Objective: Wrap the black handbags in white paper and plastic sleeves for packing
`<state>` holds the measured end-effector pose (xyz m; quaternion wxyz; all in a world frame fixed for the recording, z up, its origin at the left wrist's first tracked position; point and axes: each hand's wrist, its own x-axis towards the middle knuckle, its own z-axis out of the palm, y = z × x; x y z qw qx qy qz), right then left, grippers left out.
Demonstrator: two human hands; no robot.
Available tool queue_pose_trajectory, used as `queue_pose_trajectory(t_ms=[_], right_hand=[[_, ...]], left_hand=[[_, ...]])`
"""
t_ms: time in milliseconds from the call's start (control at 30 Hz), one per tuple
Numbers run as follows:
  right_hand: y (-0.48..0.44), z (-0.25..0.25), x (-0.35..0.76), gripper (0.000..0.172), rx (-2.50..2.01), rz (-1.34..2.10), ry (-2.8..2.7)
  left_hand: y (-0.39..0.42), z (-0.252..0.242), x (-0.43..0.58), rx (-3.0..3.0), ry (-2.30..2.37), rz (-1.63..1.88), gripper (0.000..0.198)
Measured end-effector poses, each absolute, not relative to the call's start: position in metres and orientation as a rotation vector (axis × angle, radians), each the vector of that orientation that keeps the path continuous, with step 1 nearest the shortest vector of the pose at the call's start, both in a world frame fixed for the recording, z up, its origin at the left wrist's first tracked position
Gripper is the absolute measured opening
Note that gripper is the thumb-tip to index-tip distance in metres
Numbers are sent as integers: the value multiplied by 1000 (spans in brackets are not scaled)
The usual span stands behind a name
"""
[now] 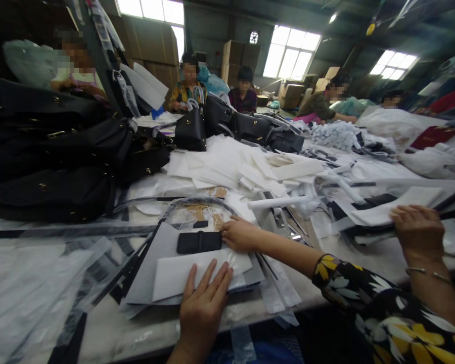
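My left hand (205, 298) lies with fingers spread on a white padding sheet (170, 278). Under that sheet is a flat handbag covered by a grey sheet (147, 273), its wrapped handle (197, 199) arching away from me. A black rectangular piece with a band across it (189, 242) shows just above the padding. Touching its right end is a co-worker's hand (240, 233), reaching in from the right in a floral sleeve. Another hand with a bangle (419, 230) rests on a padded stack at the right. My right hand is out of view.
Black handbags (45, 187) are piled at the left; more handbags (191, 129) stand farther back. White sheets (220, 162) are heaped mid-table. A grey box (267, 207) holds small parts, and brown tags (197, 212) lie near the handle. Several people sit across the table.
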<state>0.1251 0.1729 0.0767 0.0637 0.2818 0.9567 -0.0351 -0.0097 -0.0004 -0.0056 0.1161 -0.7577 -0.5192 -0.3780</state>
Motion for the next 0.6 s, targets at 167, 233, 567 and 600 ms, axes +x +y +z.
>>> queue_pose_trajectory(t_ms=[167,233,567,600], right_hand=[[111,80,172,25,886,-320,3428],[70,74,197,28,777,-415,3629],[-6,-10,203,34,699,-65,3565],[-5,-14,197,29,723,-77,3640]], left_hand=[[1,6,-15,-2300,-1482,-1017,34],[1,8,-16,-2314,-1494,-1014,34],[-1,7,-18,-2360,-1475,-886,41],[-1,7,-18,-2352,-1467,-886,41]])
